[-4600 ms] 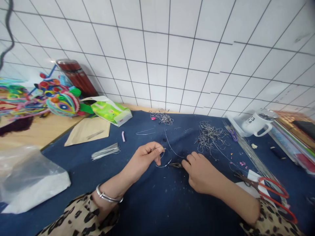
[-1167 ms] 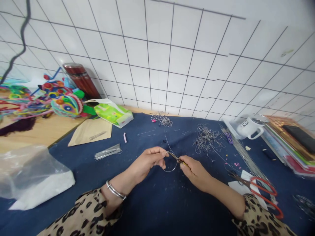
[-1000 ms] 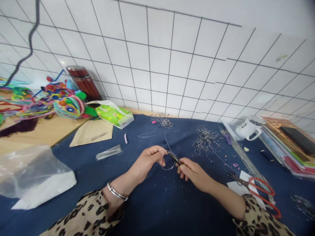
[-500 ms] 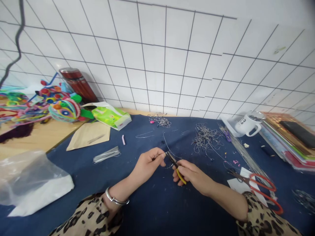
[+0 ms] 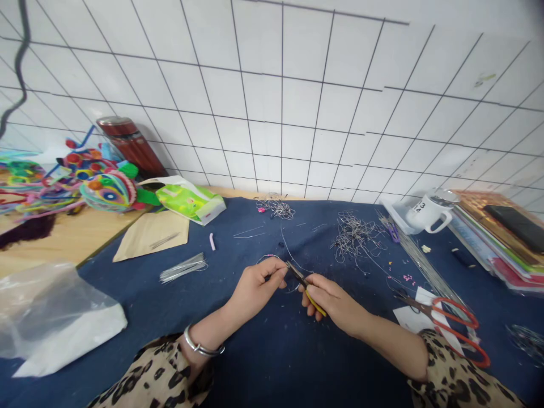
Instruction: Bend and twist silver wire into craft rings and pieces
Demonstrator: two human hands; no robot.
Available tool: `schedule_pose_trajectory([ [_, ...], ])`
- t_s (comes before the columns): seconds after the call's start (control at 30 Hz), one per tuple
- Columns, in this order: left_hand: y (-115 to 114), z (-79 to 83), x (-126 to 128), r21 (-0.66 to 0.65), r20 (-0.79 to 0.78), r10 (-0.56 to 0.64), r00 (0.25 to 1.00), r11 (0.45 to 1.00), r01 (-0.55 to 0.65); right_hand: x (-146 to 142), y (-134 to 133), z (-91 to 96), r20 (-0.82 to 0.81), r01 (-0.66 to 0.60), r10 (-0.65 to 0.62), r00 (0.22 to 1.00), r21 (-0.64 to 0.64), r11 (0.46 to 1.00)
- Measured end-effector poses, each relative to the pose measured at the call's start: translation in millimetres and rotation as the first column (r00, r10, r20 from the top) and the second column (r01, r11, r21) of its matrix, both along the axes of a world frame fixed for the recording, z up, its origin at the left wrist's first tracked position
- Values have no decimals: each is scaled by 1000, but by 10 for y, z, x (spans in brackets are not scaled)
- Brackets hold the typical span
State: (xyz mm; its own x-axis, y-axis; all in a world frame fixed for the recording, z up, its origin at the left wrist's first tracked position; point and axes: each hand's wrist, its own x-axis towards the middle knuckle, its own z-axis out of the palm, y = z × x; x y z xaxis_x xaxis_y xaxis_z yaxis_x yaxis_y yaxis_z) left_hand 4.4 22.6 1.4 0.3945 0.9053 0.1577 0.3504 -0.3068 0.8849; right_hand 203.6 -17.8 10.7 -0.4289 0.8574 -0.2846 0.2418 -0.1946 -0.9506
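Thin wire (image 5: 264, 257) pinched in left hand (image 5: 256, 288), yellow-handled pliers (image 5: 298, 276) gripped in right hand (image 5: 334, 297), tips close beside the pinch, short of far edge of blue tablecloth (image 5: 272, 351)

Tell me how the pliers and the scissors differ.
The pliers are in the right hand; the scissors lie across white paper. The pliers show a yellow handle, the scissors big orange-red loops. The scissors look larger, though the right hand partly hides the pliers. Both have dark metal working ends.

Loose tan sleeves (image 5: 461, 377) carry black-and-brown leopard spots; a slim, shiny silver bangle (image 5: 198, 347) circles the left wrist (image 5: 212, 328).
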Motion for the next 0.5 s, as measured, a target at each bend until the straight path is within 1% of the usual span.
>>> schedule_pose_trajectory([
  [0.2,10,-34,-7,44,-16,3,1000,999,-2,1,8,-4,18,5,-5,1000,15,1000],
  [0.5,3,-56,-14,98,-47,12,999,995,-7,2,6,-44,-2,10,-10,1000,7,1000],
])
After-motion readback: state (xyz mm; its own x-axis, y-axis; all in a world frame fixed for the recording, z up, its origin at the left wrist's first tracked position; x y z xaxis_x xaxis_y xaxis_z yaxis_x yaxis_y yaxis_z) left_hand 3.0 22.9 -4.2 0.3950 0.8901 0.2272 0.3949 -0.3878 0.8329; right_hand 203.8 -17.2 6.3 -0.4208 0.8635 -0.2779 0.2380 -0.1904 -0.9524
